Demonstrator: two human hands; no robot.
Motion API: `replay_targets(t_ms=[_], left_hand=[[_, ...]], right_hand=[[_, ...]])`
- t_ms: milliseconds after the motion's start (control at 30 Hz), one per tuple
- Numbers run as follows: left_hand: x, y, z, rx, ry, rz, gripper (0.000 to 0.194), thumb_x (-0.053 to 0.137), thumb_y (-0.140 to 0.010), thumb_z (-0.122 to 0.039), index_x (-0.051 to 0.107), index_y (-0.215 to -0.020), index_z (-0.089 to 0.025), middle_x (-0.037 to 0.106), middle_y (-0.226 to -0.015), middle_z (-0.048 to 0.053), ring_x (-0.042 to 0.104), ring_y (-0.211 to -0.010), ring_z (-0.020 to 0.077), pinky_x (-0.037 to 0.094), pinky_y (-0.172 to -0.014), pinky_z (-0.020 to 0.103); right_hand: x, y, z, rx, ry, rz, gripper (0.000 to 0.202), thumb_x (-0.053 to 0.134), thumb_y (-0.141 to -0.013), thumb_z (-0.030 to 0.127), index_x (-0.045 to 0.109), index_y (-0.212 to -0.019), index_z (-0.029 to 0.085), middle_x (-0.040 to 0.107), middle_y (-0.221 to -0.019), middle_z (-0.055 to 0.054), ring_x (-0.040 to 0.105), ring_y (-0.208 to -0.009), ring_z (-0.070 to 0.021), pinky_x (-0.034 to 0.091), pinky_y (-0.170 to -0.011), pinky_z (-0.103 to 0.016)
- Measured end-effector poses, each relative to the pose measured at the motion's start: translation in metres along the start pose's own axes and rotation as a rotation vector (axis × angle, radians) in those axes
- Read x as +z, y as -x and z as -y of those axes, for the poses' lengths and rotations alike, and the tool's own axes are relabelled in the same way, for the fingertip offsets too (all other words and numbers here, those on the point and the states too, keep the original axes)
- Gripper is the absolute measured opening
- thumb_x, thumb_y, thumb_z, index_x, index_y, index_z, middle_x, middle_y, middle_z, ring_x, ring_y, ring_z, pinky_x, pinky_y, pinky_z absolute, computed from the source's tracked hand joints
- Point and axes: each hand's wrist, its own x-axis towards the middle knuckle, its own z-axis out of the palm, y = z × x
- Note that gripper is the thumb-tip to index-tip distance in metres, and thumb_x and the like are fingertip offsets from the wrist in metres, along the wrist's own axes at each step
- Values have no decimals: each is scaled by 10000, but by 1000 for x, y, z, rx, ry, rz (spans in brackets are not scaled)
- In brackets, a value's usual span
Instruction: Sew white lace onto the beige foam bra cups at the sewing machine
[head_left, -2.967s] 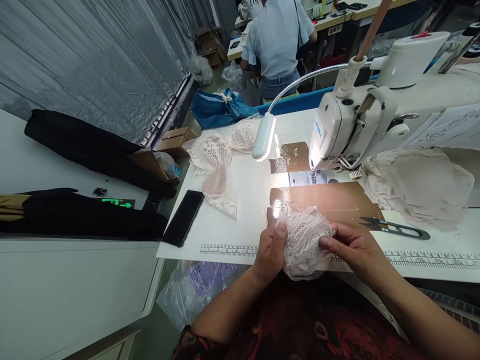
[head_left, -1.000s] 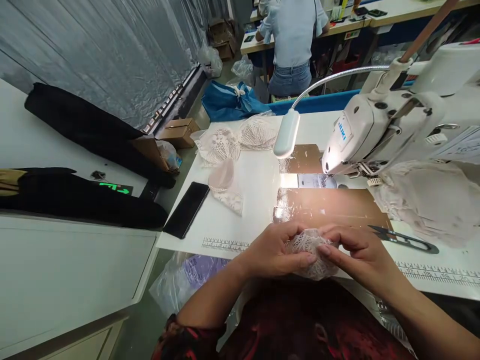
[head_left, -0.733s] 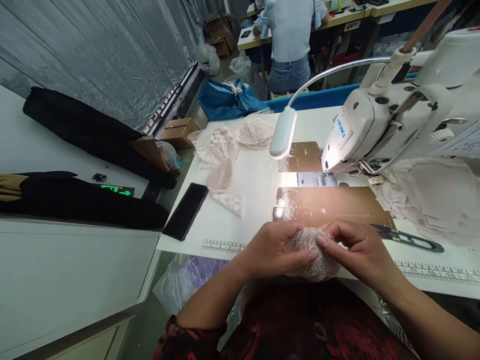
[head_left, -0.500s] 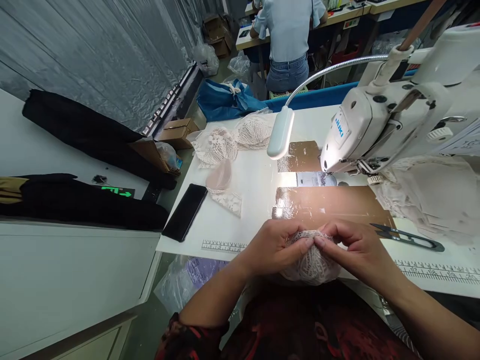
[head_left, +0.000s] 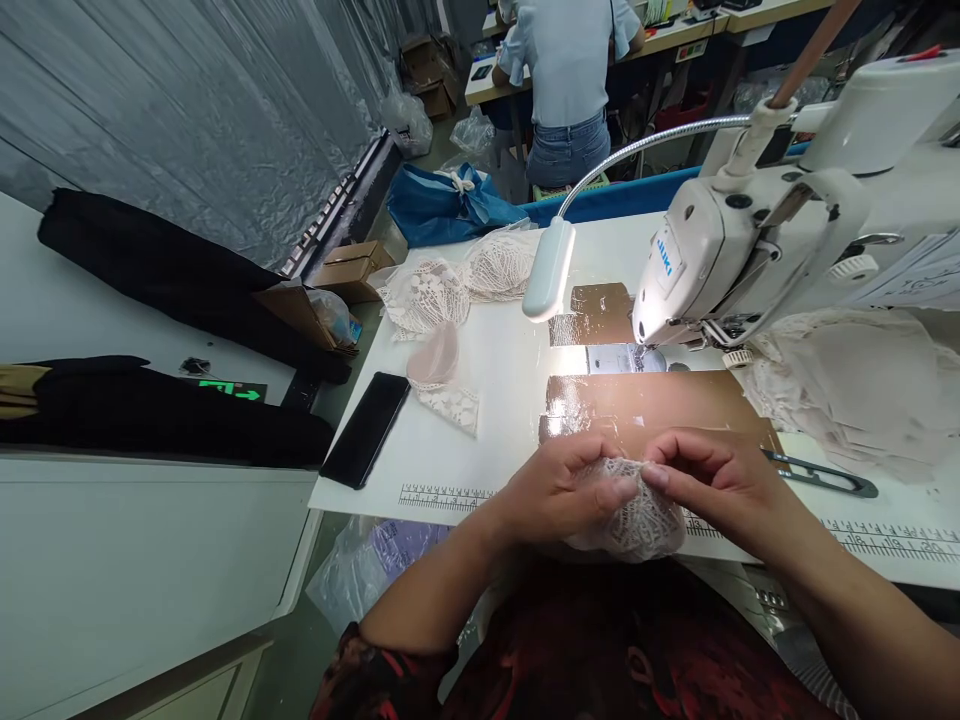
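Observation:
A white lace bra cup (head_left: pixel 640 517) is held between my two hands at the table's front edge, its rounded side toward me. My left hand (head_left: pixel 574 490) pinches its upper edge on the left, thumb in front. On the right, my right hand (head_left: pixel 701 478) grips the same edge between thumb and index finger. Thread snips (head_left: pixel 825 476) lie just beyond my right hand, their blades partly hidden behind it. Past my hands is the sewing machine (head_left: pixel 690 265), with brown tape-covered sheets (head_left: pixel 600 395) around its needle plate.
At the left lie a black phone (head_left: pixel 367 428), a beige cup piece with lace (head_left: pixel 444 375) and finished-looking lace cups (head_left: pixel 427 295). A lamp (head_left: pixel 550 270) hangs over the table. Lace pieces (head_left: pixel 862 380) are stacked right of the needle. A person (head_left: pixel 568 80) sits at another table behind.
My right thumb and fingers have shifted slightly right along the cup's edge, apart from the left thumb. The whole view has moved a little.

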Motion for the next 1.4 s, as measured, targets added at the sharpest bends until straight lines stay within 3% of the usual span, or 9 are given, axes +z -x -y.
replay_targets(t_ms=[200,467,567,667,733,800,1033,1233,1400], left_hand=[[0,-7,-2,-24,115,-21,246,719,-798,-350,665,-849,-116,592,-779,28,531,-713,119,421,-654,234],[4,-16,7,-301,524,-222,379,789,-686,-393,506,-671,-140,476,-573,-41,425,-508,63,343,-514,202],[-23,-13,-6,-202,290,-462,328,719,-742,-400,513,-693,-150,492,-596,-33,452,-531,83,368,-533,214],[-46,-25,-15,12,-375,-665,296,602,-852,-347,502,-641,-164,463,-596,-27,427,-564,99,361,-561,230],[-46,-47,-9,144,-887,-611,301,519,-892,-256,486,-604,-173,486,-618,5,451,-618,132,380,-608,264],[-32,-73,6,185,-1282,-380,250,452,-888,-155,548,-658,-166,579,-712,70,520,-735,189,418,-688,316],[36,-99,35,125,-1397,-75,276,464,-935,-245,663,-881,-62,622,-774,157,567,-788,282,441,-641,381],[5,-85,23,114,-1137,-42,319,388,-969,-245,683,-924,-130,663,-956,113,611,-860,207,513,-744,337],[-15,-94,36,275,-1058,11,318,418,-973,-239,676,-1122,-127,660,-1228,131,643,-980,240,515,-859,411]], right_hand=[[-4,4,2,8,-53,-8,314,611,-863,462,619,-703,192,548,-609,15,461,-566,-109,363,-509,-235],[-9,-16,-11,90,-220,28,342,632,-830,513,638,-744,182,583,-659,-2,521,-618,-128,430,-558,-248],[-29,-14,-19,95,-120,-49,316,650,-818,516,677,-862,204,669,-818,-36,591,-731,-160,470,-616,-263],[-51,-8,-24,110,43,-125,302,594,-862,514,667,-908,224,654,-788,-27,559,-651,-145,398,-501,-243],[-61,-8,-24,104,158,-128,298,541,-894,506,663,-929,236,634,-735,-14,522,-585,-135,352,-461,-248],[-66,-15,-22,73,290,-113,294,511,-902,491,674,-931,247,622,-669,0,502,-534,-138,344,-458,-263],[-54,-44,-37,-86,631,-148,318,413,-898,276,712,-989,217,740,-929,-59,658,-803,-218,469,-665,-324],[-33,-39,-54,-199,911,-94,263,419,-873,123,670,-811,175,647,-792,-64,579,-704,-181,409,-605,-290],[-28,-41,-60,-308,1121,-147,361,396,-830,11,694,-968,162,639,-828,-73,564,-754,-198,401,-638,-302]])
